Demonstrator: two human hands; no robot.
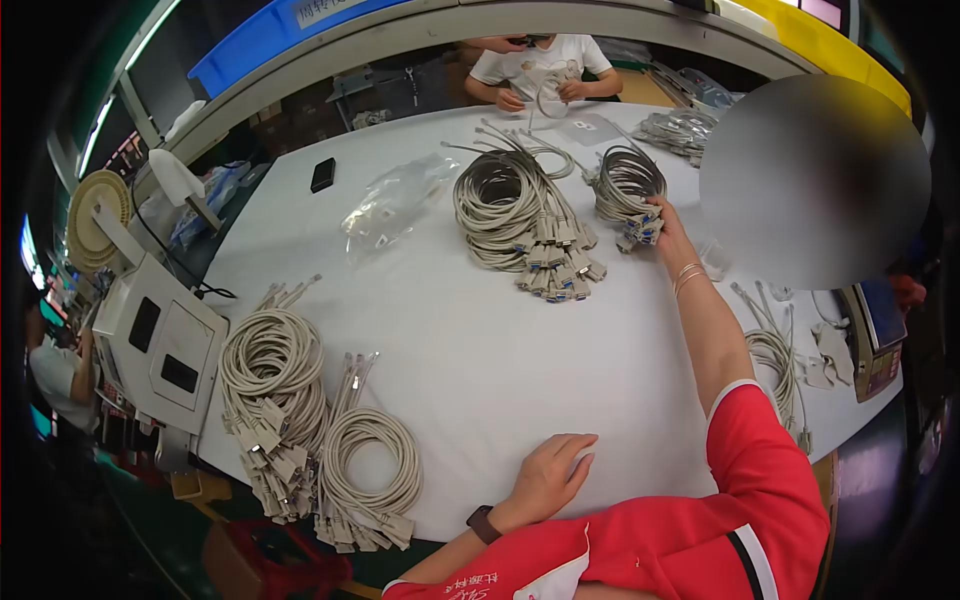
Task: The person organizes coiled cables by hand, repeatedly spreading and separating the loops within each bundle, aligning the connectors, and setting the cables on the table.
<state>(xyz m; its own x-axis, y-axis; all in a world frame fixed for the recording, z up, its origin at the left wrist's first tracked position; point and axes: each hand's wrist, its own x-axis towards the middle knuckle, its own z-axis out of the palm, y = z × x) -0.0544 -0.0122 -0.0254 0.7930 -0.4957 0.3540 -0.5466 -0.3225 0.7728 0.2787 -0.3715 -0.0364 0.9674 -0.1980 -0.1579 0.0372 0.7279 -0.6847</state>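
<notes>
My right hand [672, 232] reaches across the table, its fingers closed around the connector end of a coiled cable bundle [630, 185]. Grey plugs with blue faces stick out below those fingers. Just left of it lies a larger heap of coiled beige cables [500, 200], its plugs fanned toward me. My left hand [552, 482], with a dark watch on the wrist, rests near the table's front edge. Its fingers are loosely bent, thumb apart, and nothing shows in them. Left of that hand are a cable coil [372, 465] and a taller stack of coils [270, 360].
Clear plastic bags [395, 205] and a black box-like object [323, 175] lie on the white table [480, 370]. A white machine [160, 340] stands at left, a scale [872, 335] at right beside more cables [770, 355]. Across the table a person [545, 70] handles a cable.
</notes>
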